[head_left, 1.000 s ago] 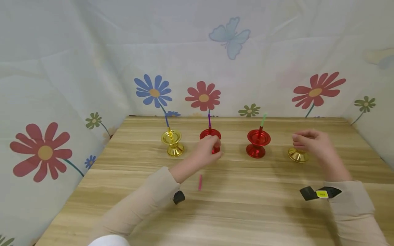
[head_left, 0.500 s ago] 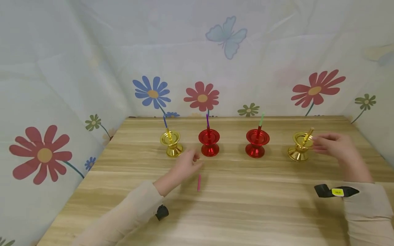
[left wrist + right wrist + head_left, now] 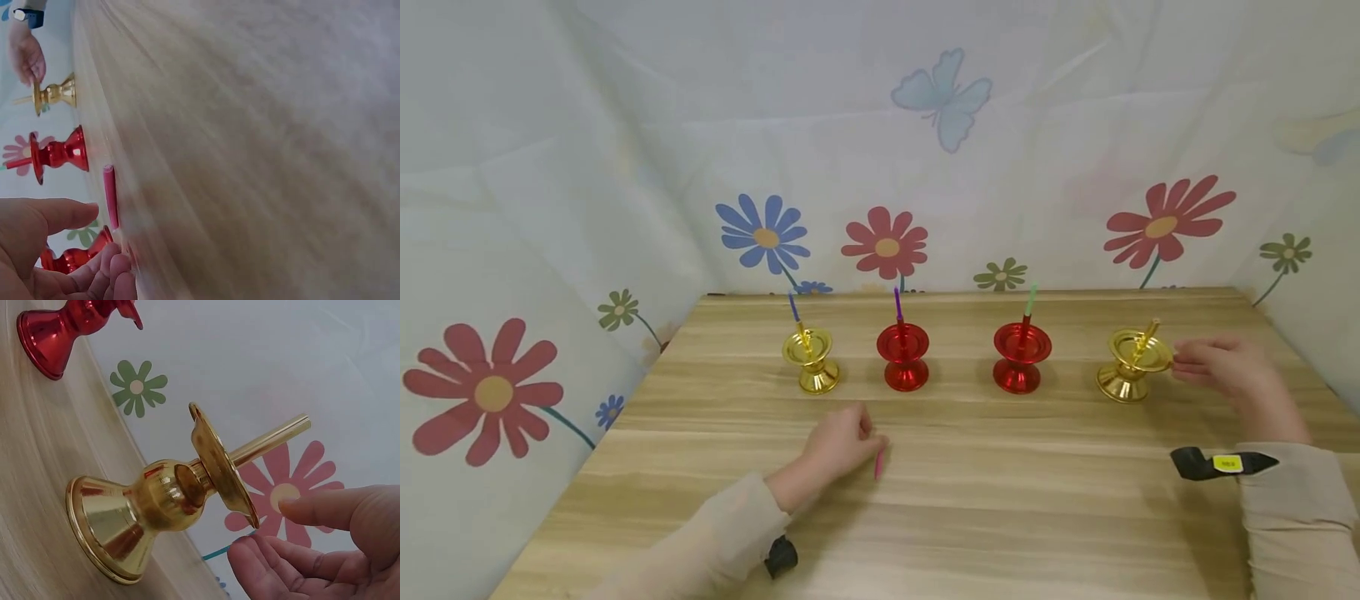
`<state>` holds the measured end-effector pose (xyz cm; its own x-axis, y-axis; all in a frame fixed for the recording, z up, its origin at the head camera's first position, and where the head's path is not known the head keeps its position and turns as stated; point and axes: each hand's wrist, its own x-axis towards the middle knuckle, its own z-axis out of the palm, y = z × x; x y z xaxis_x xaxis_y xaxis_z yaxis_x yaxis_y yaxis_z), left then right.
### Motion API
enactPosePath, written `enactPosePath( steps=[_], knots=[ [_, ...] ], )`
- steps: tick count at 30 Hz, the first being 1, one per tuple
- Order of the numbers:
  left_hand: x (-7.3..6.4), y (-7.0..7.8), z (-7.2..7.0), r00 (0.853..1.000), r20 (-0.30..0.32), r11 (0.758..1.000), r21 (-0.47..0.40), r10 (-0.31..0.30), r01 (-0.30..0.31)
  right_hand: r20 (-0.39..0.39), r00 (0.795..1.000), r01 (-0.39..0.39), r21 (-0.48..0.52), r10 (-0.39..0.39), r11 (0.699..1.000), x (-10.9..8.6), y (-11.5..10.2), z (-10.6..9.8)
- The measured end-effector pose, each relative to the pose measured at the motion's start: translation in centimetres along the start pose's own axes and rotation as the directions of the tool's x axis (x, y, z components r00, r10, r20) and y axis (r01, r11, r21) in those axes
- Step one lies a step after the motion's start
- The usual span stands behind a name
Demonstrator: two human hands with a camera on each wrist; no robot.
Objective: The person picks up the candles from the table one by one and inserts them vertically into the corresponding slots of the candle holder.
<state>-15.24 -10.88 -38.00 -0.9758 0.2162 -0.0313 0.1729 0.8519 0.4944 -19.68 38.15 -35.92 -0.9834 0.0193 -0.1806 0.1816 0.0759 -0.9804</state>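
A thin pink candle [image 3: 878, 468] lies on the wooden table, and my left hand [image 3: 838, 442] is low over its far end. In the left wrist view, thumb and fingers are spread apart around the near end of the candle [image 3: 110, 197], not pinching it. My right hand [image 3: 1228, 375] is beside the rightmost gold candle holder [image 3: 1123, 382], which stands upright with a bare socket tube. The right wrist view has my thumb and loosely bent fingers [image 3: 250, 562] on either side of the rim of the gold holder [image 3: 162, 494], fingertips right at its edge.
Left of it stand a red holder [image 3: 1017, 375] with a green candle [image 3: 1031, 298], another red holder [image 3: 906, 373] with a purple candle [image 3: 898, 302], and a gold holder [image 3: 818, 375] with a blue candle [image 3: 793, 308]. A flowered curtain [image 3: 820, 100] hangs behind the table.
My left hand has come back from in front of the purple-candle holder to the pink candle. My right hand has shifted right, from over the gold holder to beside its rim.
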Motion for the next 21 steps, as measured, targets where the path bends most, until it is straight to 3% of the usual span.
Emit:
enactPosePath(
  steps=[5,7,12,21],
  knots=[
    [-0.2,0.1,0.4,1.0,-0.004,0.999,0.037,-0.002,0.003,0.049,0.998,-0.034,0.096,0.029,0.995,1.4,1.5,-0.8],
    [-0.4,0.1,0.4,1.0,0.005,0.999,0.035,-0.01,0.01,0.06,0.998,-0.035,0.044,0.032,0.998,1.5,1.4,-0.5],
    [-0.5,0.3,0.3,0.999,0.047,0.999,0.03,-0.022,0.02,0.099,0.995,-0.042,0.099,0.032,0.994,0.5,0.6,0.6],
    [-0.6,0.9,0.0,0.997,0.074,0.997,0.072,-0.005,-0.001,0.073,0.996,-0.062,0.181,0.049,0.982,0.2,0.3,0.8]
  ],
)
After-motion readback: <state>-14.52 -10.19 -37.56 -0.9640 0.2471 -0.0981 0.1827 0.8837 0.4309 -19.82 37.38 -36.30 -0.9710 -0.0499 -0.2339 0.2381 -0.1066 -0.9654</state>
